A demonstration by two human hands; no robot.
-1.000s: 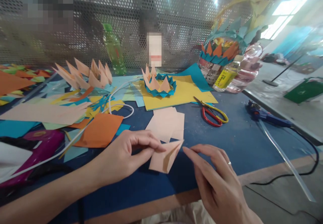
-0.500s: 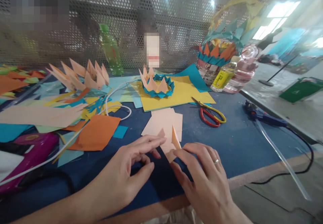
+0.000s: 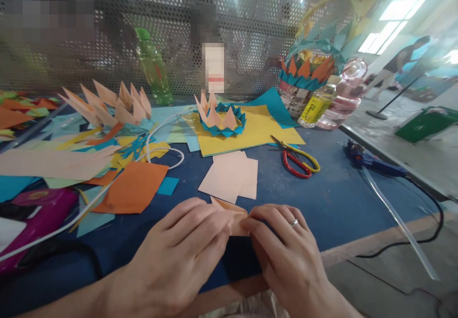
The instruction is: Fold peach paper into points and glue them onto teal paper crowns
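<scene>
Between my two hands is a folded piece of peach paper (image 3: pixel 239 225), raised near the table's front edge. My left hand (image 3: pixel 182 241) pinches its left side, the fingers covering much of it. The right end is gripped by my right hand (image 3: pixel 286 241), thumb against fingertips, with a ring on one finger. Just beyond lie loose peach paper squares (image 3: pixel 229 174), overlapping on the blue table. Behind them a blue paper ring with peach points (image 3: pixel 223 122) rests on yellow sheets (image 3: pixel 257 141).
Red-and-yellow-handled scissors (image 3: pixel 296 158) lie right of centre, a glue gun (image 3: pixel 375 163) further right. A magenta tool (image 3: pixel 46 217), orange paper (image 3: pixel 132 189) and a white cord crowd the left. Bottles (image 3: pixel 317 105) and a paper basket (image 3: pixel 304 81) stand at the back. A person (image 3: pixel 400 65) is far right.
My left hand has closed onto the peach paper, which was in my right hand alone with a flap upright. The paper has turned and now lies crosswise between both hands.
</scene>
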